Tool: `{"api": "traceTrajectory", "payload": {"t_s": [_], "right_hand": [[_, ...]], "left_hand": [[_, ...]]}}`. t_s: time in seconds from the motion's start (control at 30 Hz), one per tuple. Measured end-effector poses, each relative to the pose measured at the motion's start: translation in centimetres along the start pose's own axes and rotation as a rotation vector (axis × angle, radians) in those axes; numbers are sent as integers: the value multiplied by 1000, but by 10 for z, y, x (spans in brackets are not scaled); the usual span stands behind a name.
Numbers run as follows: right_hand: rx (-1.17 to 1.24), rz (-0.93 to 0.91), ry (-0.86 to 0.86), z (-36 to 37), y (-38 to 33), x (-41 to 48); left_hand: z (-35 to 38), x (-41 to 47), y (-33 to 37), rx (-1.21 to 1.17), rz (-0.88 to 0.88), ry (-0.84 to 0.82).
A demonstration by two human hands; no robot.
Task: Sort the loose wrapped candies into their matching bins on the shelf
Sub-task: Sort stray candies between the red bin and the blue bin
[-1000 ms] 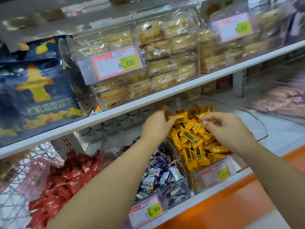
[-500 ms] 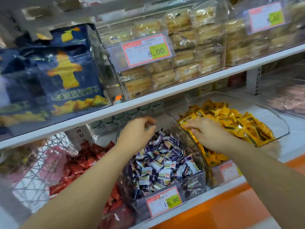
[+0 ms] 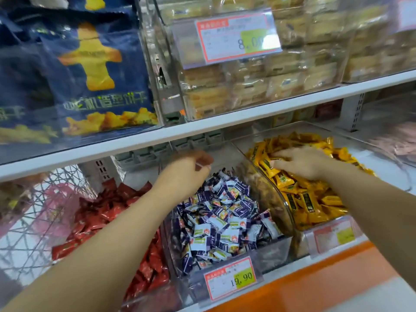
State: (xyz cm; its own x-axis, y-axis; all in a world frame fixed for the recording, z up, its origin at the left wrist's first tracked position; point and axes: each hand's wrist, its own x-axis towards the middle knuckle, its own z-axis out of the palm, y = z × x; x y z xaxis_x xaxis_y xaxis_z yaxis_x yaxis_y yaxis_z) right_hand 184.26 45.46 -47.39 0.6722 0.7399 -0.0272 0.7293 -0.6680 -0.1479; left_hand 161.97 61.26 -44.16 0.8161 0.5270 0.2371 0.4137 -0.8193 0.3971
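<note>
left hand (image 3: 186, 171) over back of purple-white candies (image 3: 222, 212), fingers curled, blurred; holding a piece? cannot tell. right hand (image 3: 301, 162) loosely spread on yellow candies (image 3: 310, 199), likely feeling for strays. yellow wrappers oblong; under fingertips, long axes slant along bin wall (image 3: 275, 199) left of right hand.

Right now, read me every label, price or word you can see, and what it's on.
"19,90": middle bin's tag.
"8,0", last digit blurred: upper tag.
"机造型饼干", roughly: blue bag.
Yellow bin's tag, candy wrappers, small print: too blurred.
</note>
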Motion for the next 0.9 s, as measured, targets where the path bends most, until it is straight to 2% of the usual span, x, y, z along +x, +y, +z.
{"api": "traceTrajectory", "payload": {"t_s": [0.1,0.2,0.37,0.43,0.53,0.6,0.67,0.73,0.83,0.9], "right_hand": [[13,-28,11,-1,-12,-16],[11,-92,123,-10,-41,-35],[172,-276,288,-28,-117,-57],[277,-363,232,-26,-147,-57],[340,-482,49,-15,-187,-48],[392,-563,-99,-4,-207,-39],[356,-612,-183,3,-214,-32],[303,-613,-189,7,-217,-22],[314,-606,-174,8,-216,-14],[326,-606,-181,8,-215,-13]], "left_hand": [[0,-3,-2,41,13,-19],[-11,-11,-9,40,-5,-6],[-44,-23,-45,9,-98,118],[-54,-28,-68,50,-157,139],[-62,-36,-100,72,-209,96],[-62,-39,-116,55,-214,14],[-56,-35,-119,128,-143,-118],[-49,-31,-122,194,-79,-288],[-39,-28,-129,253,-121,-586],[-40,-29,-135,308,-115,-668]]}}
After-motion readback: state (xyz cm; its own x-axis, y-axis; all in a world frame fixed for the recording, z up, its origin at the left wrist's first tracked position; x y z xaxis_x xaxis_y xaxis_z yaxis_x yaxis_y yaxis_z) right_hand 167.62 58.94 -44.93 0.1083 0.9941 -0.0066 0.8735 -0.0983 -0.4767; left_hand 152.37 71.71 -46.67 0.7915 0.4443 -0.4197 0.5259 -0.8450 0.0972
